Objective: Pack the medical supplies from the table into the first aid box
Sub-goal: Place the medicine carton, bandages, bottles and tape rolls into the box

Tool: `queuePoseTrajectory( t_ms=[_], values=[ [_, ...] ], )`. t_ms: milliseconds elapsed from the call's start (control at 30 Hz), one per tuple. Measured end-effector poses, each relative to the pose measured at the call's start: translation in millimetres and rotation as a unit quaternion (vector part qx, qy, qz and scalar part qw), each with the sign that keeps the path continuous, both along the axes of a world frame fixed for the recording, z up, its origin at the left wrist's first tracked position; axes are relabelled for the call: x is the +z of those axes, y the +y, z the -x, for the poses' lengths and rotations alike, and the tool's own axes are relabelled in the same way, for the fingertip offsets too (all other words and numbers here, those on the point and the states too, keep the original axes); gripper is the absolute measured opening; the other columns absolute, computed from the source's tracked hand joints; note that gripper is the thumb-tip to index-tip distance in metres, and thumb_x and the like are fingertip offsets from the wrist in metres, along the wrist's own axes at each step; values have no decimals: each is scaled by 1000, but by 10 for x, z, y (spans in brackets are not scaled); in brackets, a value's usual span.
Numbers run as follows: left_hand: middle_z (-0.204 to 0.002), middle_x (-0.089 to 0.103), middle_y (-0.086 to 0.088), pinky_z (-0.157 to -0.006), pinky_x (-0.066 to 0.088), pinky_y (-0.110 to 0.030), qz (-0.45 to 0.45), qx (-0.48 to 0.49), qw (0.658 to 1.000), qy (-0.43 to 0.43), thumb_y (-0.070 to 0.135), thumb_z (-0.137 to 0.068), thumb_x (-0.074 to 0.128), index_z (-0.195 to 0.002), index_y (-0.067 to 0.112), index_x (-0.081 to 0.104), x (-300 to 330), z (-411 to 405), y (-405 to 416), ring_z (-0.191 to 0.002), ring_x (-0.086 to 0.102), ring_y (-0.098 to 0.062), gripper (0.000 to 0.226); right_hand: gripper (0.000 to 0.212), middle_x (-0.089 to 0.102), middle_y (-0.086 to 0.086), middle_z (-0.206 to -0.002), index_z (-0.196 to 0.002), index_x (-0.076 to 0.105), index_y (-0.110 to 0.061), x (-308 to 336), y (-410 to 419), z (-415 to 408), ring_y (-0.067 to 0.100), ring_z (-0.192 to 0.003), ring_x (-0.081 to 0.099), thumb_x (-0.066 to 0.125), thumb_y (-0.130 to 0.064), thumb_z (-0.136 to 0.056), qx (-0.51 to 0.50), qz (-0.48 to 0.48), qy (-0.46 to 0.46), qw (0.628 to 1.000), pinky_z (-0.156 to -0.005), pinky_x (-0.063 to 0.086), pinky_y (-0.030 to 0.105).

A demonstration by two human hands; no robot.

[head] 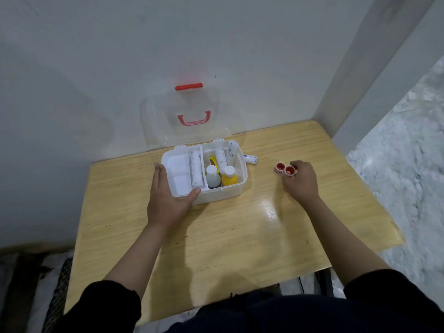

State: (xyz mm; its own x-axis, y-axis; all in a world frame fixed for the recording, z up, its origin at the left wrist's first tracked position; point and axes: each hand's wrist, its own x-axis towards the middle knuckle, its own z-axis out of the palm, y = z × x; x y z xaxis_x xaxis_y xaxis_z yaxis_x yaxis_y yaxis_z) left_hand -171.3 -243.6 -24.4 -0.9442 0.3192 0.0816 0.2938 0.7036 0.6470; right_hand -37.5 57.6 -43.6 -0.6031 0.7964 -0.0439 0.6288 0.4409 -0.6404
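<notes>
The white first aid box [236,188] stands open on the wooden table [216,236], its clear lid [168,121] leaning back against the wall. Inside are bandage rolls [195,170], a white bottle [212,176], a yellow bottle [229,177] and a yellow packet [213,162]. My left hand [165,198] grips the box's front left corner, thumb on the rim. My right hand [300,181] rests to the right of the box, its fingertips on two small tape rolls [284,169] with red cores. One more bandage roll [250,159] lies on the table just behind the box's right end.
A white wall runs behind the table and a pillar stands at the back right corner. The table's right edge drops to a marbled floor [408,164]. Patterned fabric [36,284] lies below the table's left side.
</notes>
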Motion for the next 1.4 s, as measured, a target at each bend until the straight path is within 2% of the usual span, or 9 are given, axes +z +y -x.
queuePoseTrajectory(
  t_ms=[167,367,533,600,700,833,933,1167,1400],
  values=[
    [-160,2,9,-102,22,-23,-4,6,1000,-5,57,-69,72,-152,19,5,6,-5,8,-146,11,-10,112,39,60,20,-114,-116,61,-3,-52,94,200,33,-110,54,65,-21,-81,30,5,8,999,-93,42,35],
    [-160,3,8,-104,21,-23,-4,4,1000,0,57,-69,72,-152,19,5,-6,10,15,-146,10,-8,113,38,65,11,-105,-114,58,-14,-85,114,272,30,-101,58,66,-20,-76,45,7,5,999,-81,50,38],
    [-160,4,9,-106,20,-22,-6,4,1000,0,59,-68,71,-152,19,6,-19,19,11,-146,8,-7,114,31,69,11,-96,-108,61,-10,-57,100,306,29,-93,62,65,-13,-77,35,-10,35,999,-74,48,32],
    [-160,4,8,-107,20,-23,-8,3,1000,-2,60,-68,71,-152,19,5,-20,21,6,-146,8,-7,115,31,69,9,-96,-109,61,-9,60,34,329,25,-90,63,66,-13,-78,45,-24,67,996,-72,45,28],
    [-160,3,8,-105,21,-23,-8,1,1000,-4,61,-67,72,-152,19,5,-14,11,9,-146,8,-8,116,28,69,2,-91,-106,62,-13,362,-167,427,16,-84,63,69,-18,-80,86,-29,155,984,-74,50,28],
    [-160,3,8,-106,22,-25,-5,-2,1000,-6,65,-65,70,-152,19,5,-5,22,18,-146,8,-9,118,27,66,-8,-87,-101,65,-18,781,-479,708,2,-77,60,75,-24,-76,187,-6,217,958,-69,47,10],
    [-160,2,10,-107,28,-33,2,3,1000,-22,70,-63,67,-152,21,0,15,23,-3,-146,10,-12,122,29,65,-10,-86,-100,67,-17,1002,-728,995,-3,-73,59,77,-25,-74,279,-9,208,937,-66,44,6],
    [-160,-3,12,-113,26,-38,33,6,998,-57,75,-62,64,-151,27,-5,104,44,-22,-147,5,-13,121,29,68,-3,-92,-101,67,-16,1025,-1196,1601,11,-81,62,75,-18,-74,458,1,103,883,-77,52,27],
    [-160,10,8,-116,22,-38,7,-6,996,-91,69,-58,72,-151,24,3,155,84,-79,-146,12,-15,124,29,70,5,-99,-101,67,-13,905,-1359,1943,20,-89,63,70,-10,-72,519,-47,8,853,-78,51,34]
  ],
)
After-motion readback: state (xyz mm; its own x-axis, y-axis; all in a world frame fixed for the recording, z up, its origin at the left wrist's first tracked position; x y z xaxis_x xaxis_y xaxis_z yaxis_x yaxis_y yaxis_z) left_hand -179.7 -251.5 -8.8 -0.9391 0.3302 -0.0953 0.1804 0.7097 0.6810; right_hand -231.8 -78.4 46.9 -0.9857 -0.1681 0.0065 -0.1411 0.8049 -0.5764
